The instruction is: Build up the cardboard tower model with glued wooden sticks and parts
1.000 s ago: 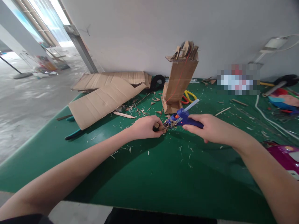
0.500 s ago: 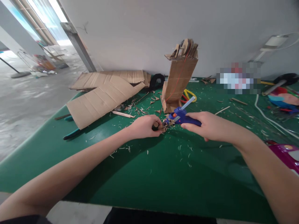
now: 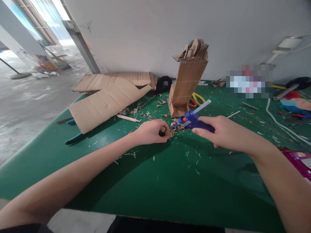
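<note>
At the left of the green table (image 3: 155,181) we see a dark green handle (image 3: 74,139) poking out from under a sheet of cardboard (image 3: 107,105), and to the right of that a pencil (image 3: 128,118) among wood shavings and scraps. None of these seems to have shifted in the last half second.

Next comes our left hand (image 3: 152,131), in nearly the same place as before, its thumb and fingers curled close together on a small piece of cardboard (image 3: 170,133) just above the table. Behind it stands the tall cardboard stand (image 3: 188,81), leaning a little to the right, with a red string (image 3: 186,82) down its front.

The change is in the glue gun (image 3: 200,124): it has eased slightly to the right, its clear glue stick (image 3: 202,107) pointing up and right. Our right hand (image 3: 224,132) has gone with it, fingers wrapped around the handle. We take this as a small adjustment in the gluing, with the piece held steady. Shavings clump about the nozzle, so we cannot be sure whether its tip touches the cardboard. Farther right lies a white cable (image 3: 279,121).
</note>
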Action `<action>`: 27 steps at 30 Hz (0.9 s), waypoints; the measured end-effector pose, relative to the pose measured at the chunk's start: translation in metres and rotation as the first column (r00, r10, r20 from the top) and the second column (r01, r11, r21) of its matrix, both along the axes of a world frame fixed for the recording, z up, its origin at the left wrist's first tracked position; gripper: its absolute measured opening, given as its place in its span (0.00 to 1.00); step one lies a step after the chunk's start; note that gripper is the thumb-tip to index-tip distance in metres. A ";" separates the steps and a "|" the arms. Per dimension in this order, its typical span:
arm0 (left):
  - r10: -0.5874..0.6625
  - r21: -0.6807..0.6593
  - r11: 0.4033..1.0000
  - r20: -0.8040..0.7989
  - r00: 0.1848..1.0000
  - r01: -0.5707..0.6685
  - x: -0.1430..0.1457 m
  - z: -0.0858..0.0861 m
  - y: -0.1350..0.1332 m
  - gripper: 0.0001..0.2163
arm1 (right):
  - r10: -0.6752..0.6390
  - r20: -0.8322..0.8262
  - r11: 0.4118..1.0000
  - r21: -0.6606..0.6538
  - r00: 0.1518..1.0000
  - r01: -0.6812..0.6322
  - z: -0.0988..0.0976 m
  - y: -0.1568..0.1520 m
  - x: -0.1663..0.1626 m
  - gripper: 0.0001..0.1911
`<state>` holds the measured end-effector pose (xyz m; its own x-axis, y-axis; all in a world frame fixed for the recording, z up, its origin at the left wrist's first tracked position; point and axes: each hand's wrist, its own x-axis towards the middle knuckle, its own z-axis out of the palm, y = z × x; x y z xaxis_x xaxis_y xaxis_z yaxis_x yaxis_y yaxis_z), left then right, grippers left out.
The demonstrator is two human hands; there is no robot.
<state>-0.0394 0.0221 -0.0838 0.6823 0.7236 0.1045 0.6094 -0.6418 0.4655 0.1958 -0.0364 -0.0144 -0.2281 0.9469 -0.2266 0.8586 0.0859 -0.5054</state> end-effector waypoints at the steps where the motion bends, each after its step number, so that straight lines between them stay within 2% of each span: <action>1: -0.003 -0.007 1.000 -0.002 1.000 0.003 0.000 0.000 0.000 0.09 | -0.006 -0.003 1.000 0.007 1.000 0.006 0.000 0.000 0.001 0.22; 15: 0.008 0.001 1.000 0.004 1.000 -0.008 0.000 -0.001 0.000 0.11 | 0.047 0.029 0.999 -0.002 0.998 -0.047 -0.004 0.000 0.000 0.20; 27: 0.024 -0.035 0.999 0.016 1.000 -0.023 0.001 0.000 -0.001 0.11 | 0.027 -0.016 0.999 -0.039 1.000 -0.028 -0.001 0.001 -0.006 0.21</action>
